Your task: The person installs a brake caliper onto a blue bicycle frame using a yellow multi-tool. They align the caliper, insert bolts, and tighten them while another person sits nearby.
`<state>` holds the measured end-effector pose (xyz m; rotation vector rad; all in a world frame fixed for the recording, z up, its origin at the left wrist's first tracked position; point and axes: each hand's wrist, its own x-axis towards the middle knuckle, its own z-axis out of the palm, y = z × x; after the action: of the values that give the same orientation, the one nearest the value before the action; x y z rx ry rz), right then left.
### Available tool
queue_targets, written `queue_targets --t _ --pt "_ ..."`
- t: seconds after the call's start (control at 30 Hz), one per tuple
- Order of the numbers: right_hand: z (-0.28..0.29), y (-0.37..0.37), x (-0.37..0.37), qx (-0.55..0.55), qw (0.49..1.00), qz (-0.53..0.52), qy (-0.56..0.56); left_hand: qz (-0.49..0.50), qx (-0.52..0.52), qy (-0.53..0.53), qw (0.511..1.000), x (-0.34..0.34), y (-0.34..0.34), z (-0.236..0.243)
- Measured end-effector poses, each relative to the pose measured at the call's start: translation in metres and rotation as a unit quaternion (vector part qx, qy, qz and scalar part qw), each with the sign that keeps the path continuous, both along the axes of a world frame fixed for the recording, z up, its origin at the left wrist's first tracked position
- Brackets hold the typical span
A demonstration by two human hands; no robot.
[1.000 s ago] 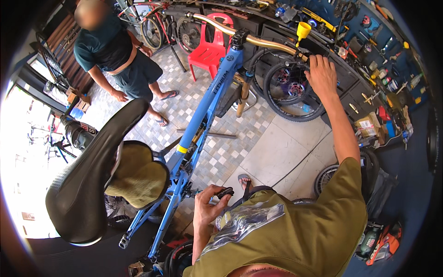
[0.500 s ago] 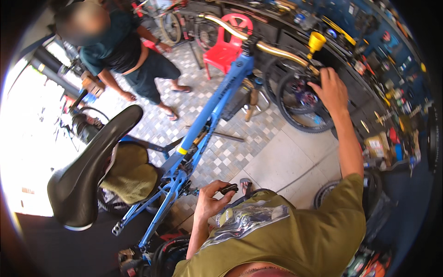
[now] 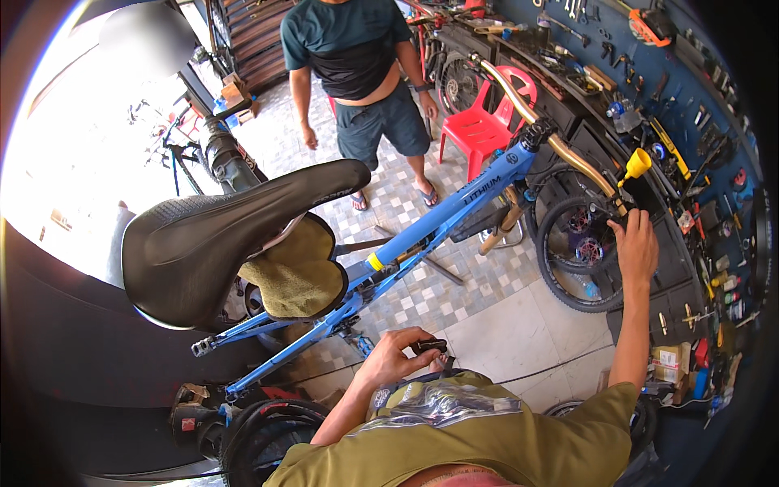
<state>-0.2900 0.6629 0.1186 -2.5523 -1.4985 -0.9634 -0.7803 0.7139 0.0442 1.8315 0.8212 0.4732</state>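
A blue bicycle frame stretches diagonally across the view, with a black saddle at the near left and a gold handlebar at the far right. A yellow funnel-shaped cup stands upright near the bar's right end. Just below it, my right hand is closed around what looks like the dark brake lever; its fingertips are partly hidden. In front of my shirt, my left hand pinches a small black object, its exact kind unclear.
An olive cloth hangs under the saddle. A person stands beyond the frame, near a red plastic chair. Wheels lean by the dark workbench drawers at right, below a blue tool wall. Tyres lie at lower left.
My view has turned, so the bicycle sits further right and lower. My right hand has closed in at the bar end, its fingers more curled. The person stands more upright. My left hand keeps the black object.
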Motion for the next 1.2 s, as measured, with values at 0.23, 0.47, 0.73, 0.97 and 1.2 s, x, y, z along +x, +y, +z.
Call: queue_targets --t 0.23,0.47,0.73,0.97,1.2 --pt "0.007 0.001 -0.013 0.007 0.999 0.012 -0.037 0.014 0.009 -0.008 1.0 -0.001 0.005 0.001" --pt "-0.002 0.002 -0.002 0.006 0.999 0.004 -0.038 0.042 0.067 -0.029 0.996 -0.008 0.022 0.006" --pt "0.004 0.0 -0.006 -0.006 1.0 0.009 -0.015 0.056 0.061 -0.023 0.996 -0.017 0.021 0.005" --pt "-0.004 0.001 0.002 0.008 1.0 0.003 -0.013 0.054 0.035 -0.016 0.998 -0.018 0.016 0.007" --pt "-0.007 0.002 0.003 0.002 1.0 -0.022 -0.001 0.051 0.033 -0.021 0.998 -0.023 0.015 0.002"
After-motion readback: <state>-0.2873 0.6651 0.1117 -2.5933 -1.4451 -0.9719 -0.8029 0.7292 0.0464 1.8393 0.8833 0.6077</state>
